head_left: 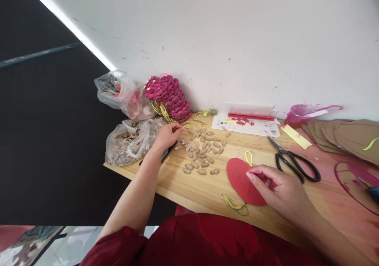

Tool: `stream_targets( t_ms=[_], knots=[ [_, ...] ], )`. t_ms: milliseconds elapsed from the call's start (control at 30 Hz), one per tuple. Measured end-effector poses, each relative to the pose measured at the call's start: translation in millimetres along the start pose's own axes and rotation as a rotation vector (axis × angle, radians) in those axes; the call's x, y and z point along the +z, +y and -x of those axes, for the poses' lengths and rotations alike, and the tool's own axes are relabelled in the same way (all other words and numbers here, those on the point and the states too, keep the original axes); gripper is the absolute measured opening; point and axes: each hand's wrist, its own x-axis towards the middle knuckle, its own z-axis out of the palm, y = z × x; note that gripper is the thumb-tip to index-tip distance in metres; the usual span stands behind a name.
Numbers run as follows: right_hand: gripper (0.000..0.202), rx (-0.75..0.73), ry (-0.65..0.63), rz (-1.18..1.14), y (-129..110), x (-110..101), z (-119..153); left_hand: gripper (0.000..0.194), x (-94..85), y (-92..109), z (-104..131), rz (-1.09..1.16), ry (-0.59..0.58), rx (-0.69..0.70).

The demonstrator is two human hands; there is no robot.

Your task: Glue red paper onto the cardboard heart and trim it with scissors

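My left hand [170, 135] reaches to the far left of the tabletop, beside scattered peanuts [202, 156]. Its fingertips are pinched together, and whatever may be between them is too small to make out. My right hand [276, 185] hovers over or rests on a red oval piece [239, 175], thumb and fingers closed; I cannot tell if anything is in them. A yellow loop [248, 158] sticks out from the oval's top, and a yellow-green tassel [233, 204] lies by its lower edge. Under my left forearm a dark flat object [168, 152] is partly hidden.
Plastic bags [126, 141] stand at the left, beside a stack of magenta bumpy discs [170, 96]. Star cutouts [241, 121] lie on white paper [260, 130] near the wall. Black-handled scissors [291, 159], a purple cup [299, 115] and cardboard rounds [349, 135] are to the right.
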Motion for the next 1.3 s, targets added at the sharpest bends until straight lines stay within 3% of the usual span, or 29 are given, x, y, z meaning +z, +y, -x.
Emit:
stream_targets(
  t_ms=[67, 133, 233, 300, 333, 400, 467, 533, 567, 600, 733, 800, 867, 933, 1067, 1300],
  knots=[
    [0.022, -0.027, -0.002, 0.009, 2, 0, 0, 0.027, -15.1, -5, 4, 0.070, 0.149, 0.031],
    [0.023, -0.050, 0.003, 0.014, 5, 0, -1, 0.028, -41.2, -12, 4, 0.158, 0.458, 0.067],
    [0.025, -0.077, 0.021, 0.014, 10, 2, -3, 0.037, -101.1, -20, -6, 0.174, 0.992, 0.072],
    [0.026, -0.100, 0.029, 0.021, 12, 3, -3, 0.042, -145.7, -22, -20, 0.154, 1.175, 0.064],
    [0.027, -0.107, 0.035, 0.024, 13, 3, -4, 0.040, -165.6, -23, -28, 0.137, 1.221, 0.064],
    [0.028, -0.105, 0.038, 0.032, 13, 2, -4, 0.036, -193.3, -22, -41, -0.015, 1.118, 0.038],
    [0.028, -0.081, 0.016, 0.041, 12, 0, -4, 0.040, -199.2, -17, -46, -0.066, 0.984, 0.025],
    [0.027, -0.043, -0.015, 0.046, 11, -1, -3, 0.050, -182.0, -7, -38, -0.191, 0.896, 0.100],
    [0.026, -0.024, -0.021, 0.050, 10, -1, -3, 0.049, -166.2, -1, -29, -0.215, 0.895, 0.143],
    [0.025, -0.010, -0.015, 0.049, 9, -1, -2, 0.045, -147.0, 5, -18, -0.201, 0.821, 0.184],
    [0.023, -0.002, -0.029, 0.015, 4, 1, -1, 0.019, -60.1, 17, 24, -0.120, 0.235, 0.297],
    [0.022, -0.013, -0.033, 0.001, 2, 1, 0, 0.018, -26.0, 15, 33, -0.187, -0.027, 0.306],
    [0.022, -0.018, -0.028, 0.001, 0, 0, 0, 0.025, -4.9, 10, 34, -0.295, -0.132, 0.285],
    [0.023, -0.014, -0.012, 0.008, -2, -2, 0, 0.030, 4.4, 6, 31, -0.361, -0.160, 0.277],
    [0.023, -0.016, 0.008, 0.013, -3, -4, -1, 0.032, 5.7, 5, 26, -0.374, -0.188, 0.273],
    [0.022, -0.031, -0.012, 0.002, 0, -1, 1, 0.027, 10.6, 5, 25, -0.344, -0.146, 0.231]
  ],
)
